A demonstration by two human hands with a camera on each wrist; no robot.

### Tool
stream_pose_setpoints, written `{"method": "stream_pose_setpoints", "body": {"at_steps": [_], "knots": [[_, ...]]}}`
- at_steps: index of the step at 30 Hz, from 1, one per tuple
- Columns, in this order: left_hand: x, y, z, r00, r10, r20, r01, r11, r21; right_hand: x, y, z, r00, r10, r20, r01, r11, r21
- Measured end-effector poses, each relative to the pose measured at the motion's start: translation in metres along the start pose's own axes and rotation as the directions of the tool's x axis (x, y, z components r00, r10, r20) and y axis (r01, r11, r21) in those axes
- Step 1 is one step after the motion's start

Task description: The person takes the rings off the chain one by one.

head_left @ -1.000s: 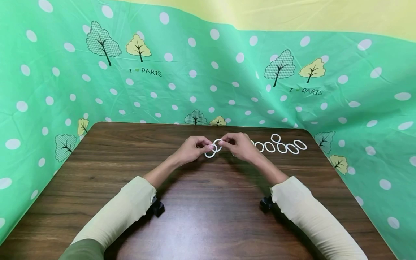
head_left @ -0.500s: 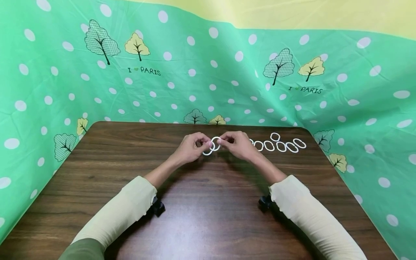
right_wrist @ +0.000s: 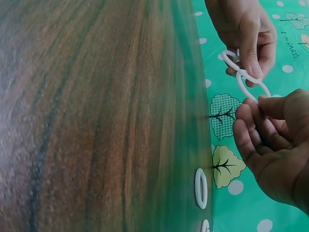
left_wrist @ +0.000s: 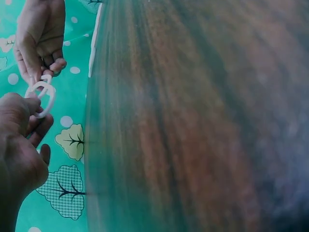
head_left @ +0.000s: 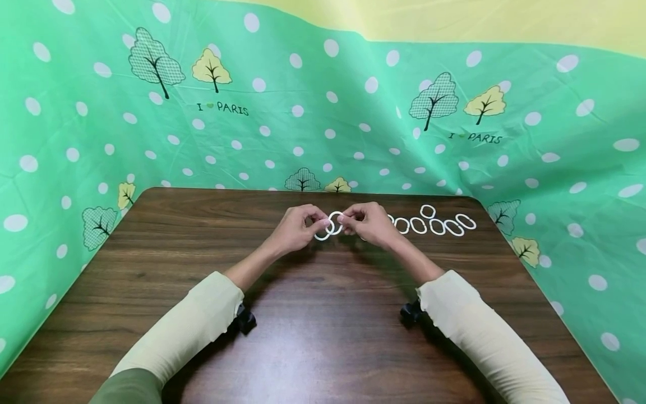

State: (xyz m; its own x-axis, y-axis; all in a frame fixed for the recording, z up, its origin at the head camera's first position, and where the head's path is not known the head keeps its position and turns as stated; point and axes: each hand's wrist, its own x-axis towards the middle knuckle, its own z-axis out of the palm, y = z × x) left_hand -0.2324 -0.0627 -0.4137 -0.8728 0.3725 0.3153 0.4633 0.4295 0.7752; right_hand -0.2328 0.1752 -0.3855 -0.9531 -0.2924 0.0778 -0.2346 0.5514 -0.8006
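Two white oval rings, like chain links, are held between the hands above the far part of the table. They overlap and look linked. My left hand (head_left: 299,229) pinches them where they cross, with the lower left ring (head_left: 321,239) hanging under its fingertips. Thumb and finger of my right hand (head_left: 370,224) pinch the right side of the upper right ring (head_left: 335,212). In the right wrist view, the ring between both hands (right_wrist: 240,81) passes through the other ring (right_wrist: 225,56) near the left thumb. Fingertips partly cover the crossing.
Several white rings lie in a row to the right on the brown wooden table (head_left: 303,314), such as one loose ring (head_left: 412,225) beside the right hand; the hand hides part of the row. A green dotted cloth (head_left: 348,106) hangs behind the table.
The hands keep their pinch on the two rings. The held pair has shifted slightly left and up in view, and the lower ring shows a little less below the left fingertips.
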Motion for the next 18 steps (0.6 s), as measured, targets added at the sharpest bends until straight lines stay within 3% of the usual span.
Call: {"method": "stream_pose_setpoints", "body": {"at_steps": [8,12,15,18], "knots": [[0.002,0.000,-0.003,0.993,-0.114,0.008,0.114,0.993,0.035,0.001,0.004,-0.005,0.999,-0.004,0.035,0.008,0.992,-0.127],[0.002,-0.004,-0.008,0.974,-0.225,-0.007,0.225,0.972,0.065,0.003,0.009,-0.008,0.998,0.039,0.040,-0.032,0.986,-0.166],[0.008,-0.018,-0.009,0.954,-0.301,0.007,0.299,0.949,0.102,0.005,0.014,-0.009,0.996,0.076,0.038,-0.069,0.982,-0.175],[0.018,-0.044,-0.005,0.939,-0.343,0.014,0.336,0.928,0.158,0.006,0.017,-0.010,0.995,0.091,0.043,-0.081,0.978,-0.194]]}}
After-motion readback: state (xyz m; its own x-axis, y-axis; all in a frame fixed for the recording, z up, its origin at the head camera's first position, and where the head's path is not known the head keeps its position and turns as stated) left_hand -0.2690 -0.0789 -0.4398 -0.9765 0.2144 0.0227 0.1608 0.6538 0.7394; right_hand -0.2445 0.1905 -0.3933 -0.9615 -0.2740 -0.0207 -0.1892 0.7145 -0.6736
